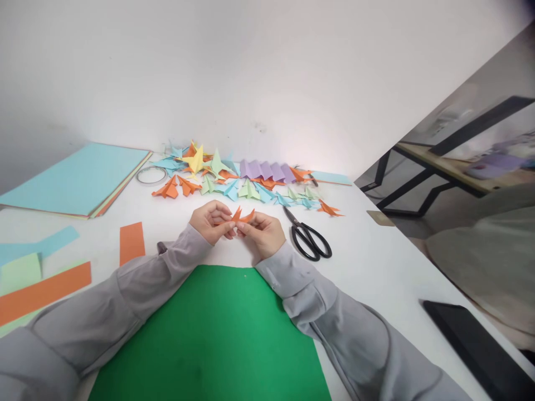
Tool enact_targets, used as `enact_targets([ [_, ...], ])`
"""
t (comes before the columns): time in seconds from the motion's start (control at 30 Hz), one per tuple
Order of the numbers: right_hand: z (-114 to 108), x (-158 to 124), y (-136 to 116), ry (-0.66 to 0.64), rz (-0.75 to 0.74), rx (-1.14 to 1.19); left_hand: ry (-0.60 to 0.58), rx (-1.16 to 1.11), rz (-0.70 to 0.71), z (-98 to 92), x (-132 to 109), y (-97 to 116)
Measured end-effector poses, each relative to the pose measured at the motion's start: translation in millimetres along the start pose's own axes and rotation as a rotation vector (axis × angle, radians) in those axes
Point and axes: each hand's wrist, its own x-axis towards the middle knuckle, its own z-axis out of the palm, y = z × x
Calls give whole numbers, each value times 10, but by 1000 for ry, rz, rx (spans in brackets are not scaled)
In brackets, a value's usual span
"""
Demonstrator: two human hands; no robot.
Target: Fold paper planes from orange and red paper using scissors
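Between my two hands is a small folded orange paper crane (237, 215), its pointed tips sticking up. My left hand (212, 221) pinches it from the left with thumb and fingers. From the right, my right hand (263, 231) pinches it too, and the two thumbs nearly meet below it. Both hands are just above the white table, beyond the far edge of a green sheet (209, 328). Black-handled scissors (307, 236) lie beside my right hand, blades pointing away. The lower part of the paper is hidden by my fingers.
Folded paper pieces in several colours (225, 175) line the wall, among them a pleated purple strip (267, 171). A stack of coloured sheets (79, 175) and a wire coil (151, 175) lie left. Orange strips (132, 243) are nearer. A black flat device (476, 340) lies right.
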Motion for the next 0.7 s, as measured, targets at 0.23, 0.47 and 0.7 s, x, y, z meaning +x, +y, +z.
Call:
enact_targets([
  [0.23,1,-27,-12,8,-12,-66,-27,-15,-181,-19,23,16],
  [0.47,18,-38,-13,-12,32,-41,-18,89,-122,-6,28,-3],
  [0.7,27,-41,-50,-26,69,-73,-36,135,-115,-10,29,-24],
])
